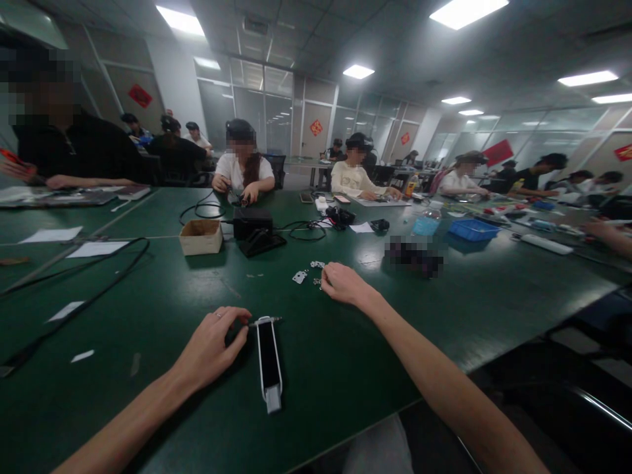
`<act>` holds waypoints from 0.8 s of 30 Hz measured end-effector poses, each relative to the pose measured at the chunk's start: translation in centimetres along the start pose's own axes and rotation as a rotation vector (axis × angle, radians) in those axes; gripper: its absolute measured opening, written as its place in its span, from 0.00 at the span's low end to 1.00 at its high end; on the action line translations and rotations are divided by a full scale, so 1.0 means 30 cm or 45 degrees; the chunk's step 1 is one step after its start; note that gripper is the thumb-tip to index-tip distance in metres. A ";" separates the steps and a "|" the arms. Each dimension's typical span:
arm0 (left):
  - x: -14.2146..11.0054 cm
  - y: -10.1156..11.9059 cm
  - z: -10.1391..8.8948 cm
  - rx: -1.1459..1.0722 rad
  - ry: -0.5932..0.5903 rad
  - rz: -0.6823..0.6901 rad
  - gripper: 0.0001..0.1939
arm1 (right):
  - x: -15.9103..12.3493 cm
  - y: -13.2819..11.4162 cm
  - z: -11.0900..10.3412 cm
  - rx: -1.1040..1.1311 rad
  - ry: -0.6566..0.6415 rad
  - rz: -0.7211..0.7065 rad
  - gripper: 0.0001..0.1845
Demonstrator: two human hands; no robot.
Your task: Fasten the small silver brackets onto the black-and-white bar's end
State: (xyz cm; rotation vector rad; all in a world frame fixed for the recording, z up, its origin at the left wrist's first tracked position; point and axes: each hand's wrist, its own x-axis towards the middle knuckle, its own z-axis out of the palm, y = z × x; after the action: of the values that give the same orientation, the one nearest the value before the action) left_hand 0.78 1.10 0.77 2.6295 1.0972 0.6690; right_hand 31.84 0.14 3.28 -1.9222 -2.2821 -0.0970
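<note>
Curled at the left of the near table, my left hand (217, 339) pinches the end of a thin metal rod (275, 320) between thumb and fingertips. The rod crosses the top of a long, narrow device (269, 359) with a black face, a white frame and a light block at its near end. Farther off, my right hand (343, 283) is closed, fingertips down at a small group of loose metal parts. Its fingers hide whatever they hold. Beside them lie a flat light plate with holes (299, 277) and other small pieces (316, 264).
A cardboard box (200, 238) and a black case on a stand (253, 227) stand ahead, cables around them. To the right are a blurred dark object (415, 257), a bottle (427, 222) and a blue tray (473, 230). Paper scraps (99, 248) lie left. Several people sit around.
</note>
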 end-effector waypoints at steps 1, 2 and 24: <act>-0.001 -0.003 0.004 0.005 0.028 0.026 0.15 | -0.004 -0.028 -0.004 0.014 0.045 -0.057 0.08; -0.001 -0.006 0.007 0.011 0.064 0.065 0.15 | -0.010 -0.062 -0.006 0.044 0.093 -0.138 0.08; 0.001 0.055 -0.004 0.124 0.479 0.721 0.06 | -0.077 -0.338 0.064 0.937 0.258 -0.657 0.07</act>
State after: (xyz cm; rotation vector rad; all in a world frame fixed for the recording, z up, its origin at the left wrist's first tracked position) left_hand 1.77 -0.04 1.49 2.9937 0.4404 1.2881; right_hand 22.09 -3.59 1.54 -0.9115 -2.1772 0.4104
